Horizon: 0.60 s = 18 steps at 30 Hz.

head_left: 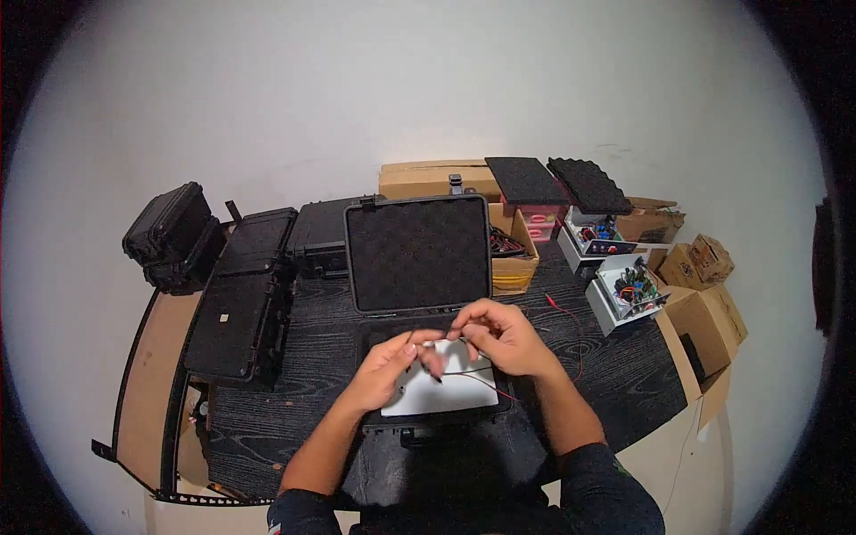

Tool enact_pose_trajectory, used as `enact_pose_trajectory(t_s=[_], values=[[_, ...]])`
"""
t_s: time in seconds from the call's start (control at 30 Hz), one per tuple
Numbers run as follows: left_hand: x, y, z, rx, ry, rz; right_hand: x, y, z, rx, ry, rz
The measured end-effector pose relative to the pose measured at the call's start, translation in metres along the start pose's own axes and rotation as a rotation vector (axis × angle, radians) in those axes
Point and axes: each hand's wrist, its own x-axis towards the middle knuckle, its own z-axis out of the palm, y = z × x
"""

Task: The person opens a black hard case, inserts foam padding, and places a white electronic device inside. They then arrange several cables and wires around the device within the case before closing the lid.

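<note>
In front of me an open black hard case (419, 254) has its foam-lined lid raised. A flat white box (437, 397) lies in its lower half, under my hands. My left hand (385, 370) and my right hand (504, 339) are raised over the box with fingertips pinched close together. Between them runs a thin dark wire, partly hidden by the fingers. A red wire (486, 385) and a black wire cross the white box toward its right edge. The fingers of both hands cover part of the box.
Closed black cases (236, 312) stand on the left side of the dark table (321, 357). At the right are two white boxes of electronics (615, 312), a red test lead (575, 325) and cardboard boxes (700, 325). A carton of cables (513, 259) sits behind the lid.
</note>
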Motion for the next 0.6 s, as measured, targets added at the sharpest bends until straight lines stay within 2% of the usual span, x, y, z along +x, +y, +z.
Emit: enact_pose_trajectory(t_s=[0.1, 0.13, 0.2, 0.3, 0.33, 0.5, 0.6], values=[[-0.004, 0.000, -0.008, -0.070, -0.048, -0.140, 0.005, 0.004, -0.009, -0.156, 0.165, -0.043], [-0.003, 0.004, -0.003, -0.086, -0.001, -0.136, 0.006, 0.006, -0.015, -0.251, 0.228, -0.073], [-0.002, 0.002, -0.010, -0.134, -0.074, -0.102, 0.010, 0.002, -0.022, -0.454, 0.396, -0.133], [0.000, -0.001, -0.012, -0.215, -0.110, -0.060, 0.018, 0.021, -0.038, -0.436, 0.556, -0.224], [0.000, -0.001, -0.011, -0.243, -0.109, -0.047, 0.016, 0.022, -0.042, -0.434, 0.522, -0.170], [0.000, -0.006, -0.007, -0.275, -0.088, -0.089, 0.007, 0.010, -0.019, -0.373, 0.090, -0.043], [-0.001, -0.011, -0.006, -0.306, -0.096, -0.099, 0.008, 0.007, 0.011, -0.274, 0.001, -0.006]])
